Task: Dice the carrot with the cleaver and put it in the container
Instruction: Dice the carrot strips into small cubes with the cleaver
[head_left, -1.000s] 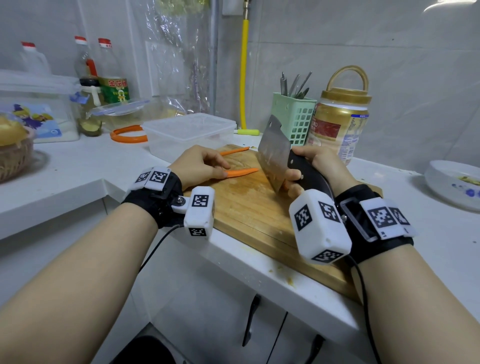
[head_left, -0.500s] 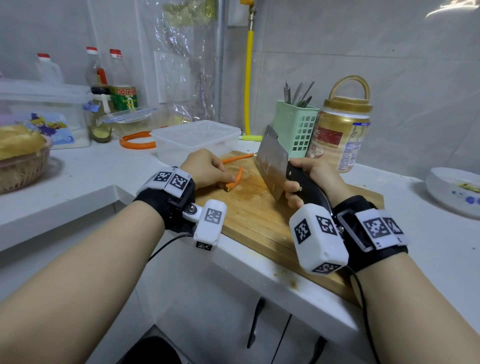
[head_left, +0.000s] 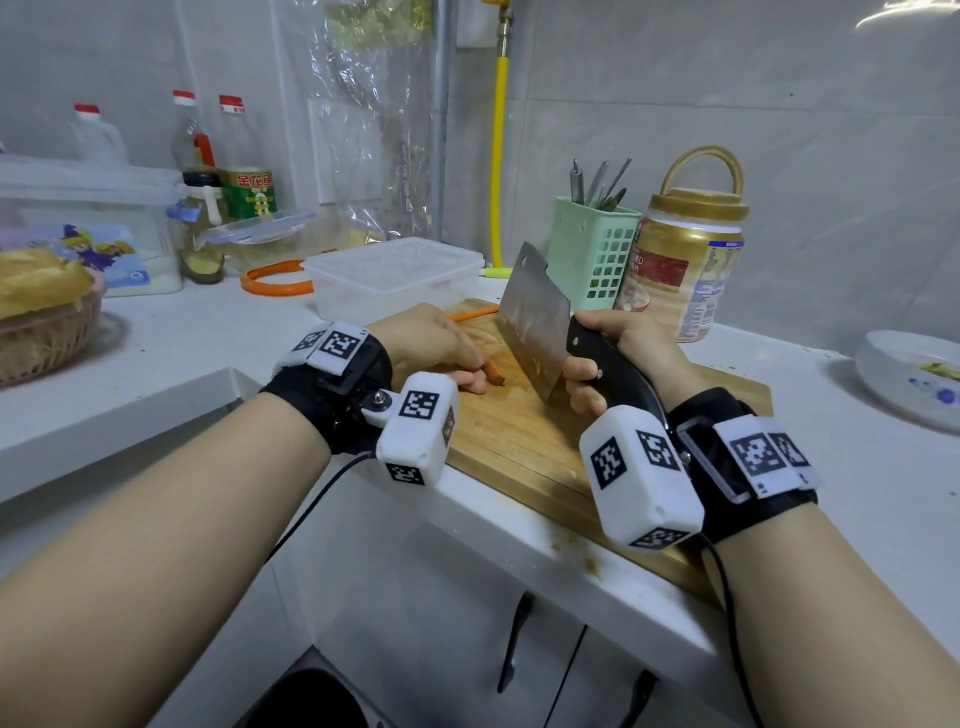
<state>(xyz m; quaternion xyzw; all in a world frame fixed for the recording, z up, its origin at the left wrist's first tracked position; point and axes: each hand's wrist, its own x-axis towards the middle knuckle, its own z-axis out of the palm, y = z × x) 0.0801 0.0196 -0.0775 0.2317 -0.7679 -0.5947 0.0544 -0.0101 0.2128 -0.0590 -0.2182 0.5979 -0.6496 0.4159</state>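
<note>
**Carrot strip turned end-on to the blade, cleaver poised to its right**

The left hand (head_left: 431, 340) lies fingers-down on the cutting board (head_left: 498, 441), curled over a carrot strip (head_left: 492, 371) and holding it against the wood; only the strip's short cut end shows past the fingertips, pointing right and slightly near. How the rest of the strip runs under the hand cannot be told. The right hand (head_left: 618, 353) is wrapped tightly round the black handle of the cleaver (head_left: 535, 332), whose blade stands up off the board, just right of the exposed end, tilted with its edge facing down and left.

The left hand is plainly the nearer one to the strip; the blade is close but apart from it. A crosswise chop would probably need the edge to come down just beyond the left fingertips, so the margin there looks slim.

A second carrot strip (head_left: 472, 313) lies at the board's far edge. The clear container (head_left: 395, 273) sits just beyond, touching or almost touching the board. Bare board lies near and right.
</note>
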